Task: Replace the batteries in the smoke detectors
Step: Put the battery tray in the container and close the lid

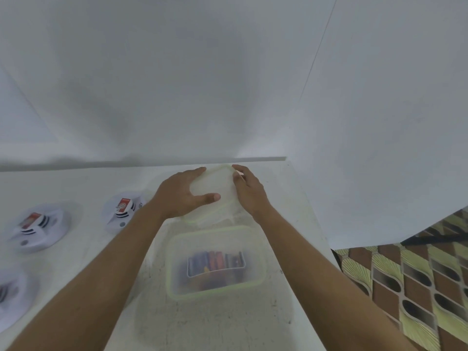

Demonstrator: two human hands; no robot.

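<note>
- The left hand (182, 196) is spread wide, with its fingers lying flat on top of a clear box (212, 191) and its thumb (210, 198) across the lid.
- The right hand (249, 190) grips the right side of the same box, fingers curled over the far edge.
- This box sits at the far end of the white table (228, 325), close to the wall (177, 84).
- Just in front of it, nearer, is a bigger clear box (215, 262) with a green rim.
- Batteries (216, 260) show through its lid, in a blurry row.
- Three round white smoke detectors lie to the left, well apart from the boxes: one (124, 211) near the left arm, one (40, 226) farther left, and one (10, 297) at the near left edge.
- The two far ones each have a red battery (124, 204) on top.
</note>
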